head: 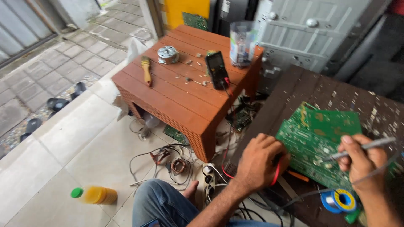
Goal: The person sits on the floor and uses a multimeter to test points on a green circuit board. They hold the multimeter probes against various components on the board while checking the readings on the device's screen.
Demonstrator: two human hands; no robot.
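A green circuit board (324, 134) lies on a dark speckled work surface (320, 88) at the right. My left hand (259, 162) rests on the board's near left edge, curled over a red wire and something dark. In my right hand (362, 162) I grip a slim silver tool (370, 146) like a pen, its tip touching the board. A spool of solder wire (340, 201) with a blue and yellow rim sits just below the right hand.
A brown plastic stool (181, 90) carries a black multimeter (216, 69), a paintbrush (146, 69), a round metal part (168, 54) and a clear jar (242, 44). Tangled wires (172, 162) and a yellow bottle (94, 194) lie on the tiled floor. My knee (162, 201) is below.
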